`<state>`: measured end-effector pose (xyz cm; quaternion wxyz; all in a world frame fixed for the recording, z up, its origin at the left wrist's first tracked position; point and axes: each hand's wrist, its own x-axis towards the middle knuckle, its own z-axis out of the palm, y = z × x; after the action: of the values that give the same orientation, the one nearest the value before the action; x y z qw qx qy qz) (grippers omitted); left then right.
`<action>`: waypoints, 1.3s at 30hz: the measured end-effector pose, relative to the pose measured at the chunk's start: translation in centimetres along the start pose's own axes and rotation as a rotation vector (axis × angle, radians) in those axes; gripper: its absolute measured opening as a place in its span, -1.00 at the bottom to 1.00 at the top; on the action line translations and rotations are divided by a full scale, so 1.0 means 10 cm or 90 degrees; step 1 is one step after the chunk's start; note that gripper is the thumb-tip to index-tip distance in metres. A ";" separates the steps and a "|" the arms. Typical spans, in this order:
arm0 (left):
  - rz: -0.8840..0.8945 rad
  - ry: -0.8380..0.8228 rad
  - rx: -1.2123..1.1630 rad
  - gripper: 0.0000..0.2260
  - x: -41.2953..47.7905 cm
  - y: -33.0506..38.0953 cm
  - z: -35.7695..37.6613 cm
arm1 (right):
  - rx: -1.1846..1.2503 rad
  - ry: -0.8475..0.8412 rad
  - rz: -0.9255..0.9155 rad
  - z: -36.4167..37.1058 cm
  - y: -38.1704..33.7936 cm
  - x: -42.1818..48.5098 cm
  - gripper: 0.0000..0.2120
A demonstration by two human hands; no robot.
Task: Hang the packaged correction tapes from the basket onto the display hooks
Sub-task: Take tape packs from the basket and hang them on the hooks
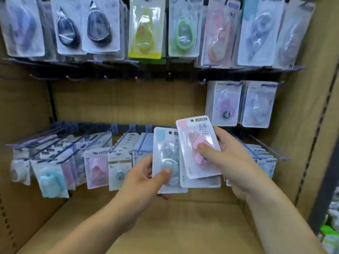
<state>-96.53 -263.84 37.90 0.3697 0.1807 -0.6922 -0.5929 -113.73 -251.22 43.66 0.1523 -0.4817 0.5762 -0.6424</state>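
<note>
My left hand (146, 177) pinches a blue-tinted correction tape pack (166, 149), thumb on its front near the lower edge. My right hand (231, 162) holds a pink correction tape pack (194, 136), thumb pressed on the blister; another white card (201, 182) sits behind it in the same hand. Both packs are upright in front of the lower rail of purple display hooks (128, 132). The basket is out of view.
Hung packs fill the top row (145, 30) and the lower left hooks (95, 167). Two packs (242, 103) hang at mid right. Bare hooks (73, 77) line the middle rail. A cardboard shelf floor (165, 226) lies below; a side panel (311, 125) stands at right.
</note>
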 end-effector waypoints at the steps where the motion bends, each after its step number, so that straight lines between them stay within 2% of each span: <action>1: 0.011 0.002 0.013 -0.80 0.11 0.09 0.04 | 0.008 0.027 -0.007 -0.02 -0.04 0.05 -0.73; 6: 0.093 -0.030 0.096 -0.72 0.60 0.46 0.19 | 0.028 0.152 -0.119 -0.10 -0.28 0.23 -0.72; 12: 0.160 -0.022 0.073 -0.58 0.98 0.77 0.37 | -0.084 0.278 -0.175 -0.22 -0.35 0.39 -0.36; 14: 0.178 -0.019 0.064 -0.55 1.07 0.84 0.42 | -0.095 0.294 -0.185 -0.25 -0.37 0.41 -0.33; 22: 0.208 -0.056 0.067 -0.53 1.16 0.86 0.57 | -0.076 0.261 -0.203 -0.42 -0.36 0.43 -0.39; 29: 0.200 -0.073 0.029 -0.60 1.11 0.85 0.63 | -0.053 0.239 -0.213 -0.46 -0.35 0.40 -0.40; 39: 0.165 -0.044 0.008 -0.69 1.09 0.90 0.69 | -0.020 0.217 -0.213 -0.56 -0.33 0.43 -0.42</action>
<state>-107.02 -264.56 49.62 0.4182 0.0716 -0.7259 -0.5413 -119.07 -250.11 49.24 -0.0633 -0.4578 0.5155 -0.7215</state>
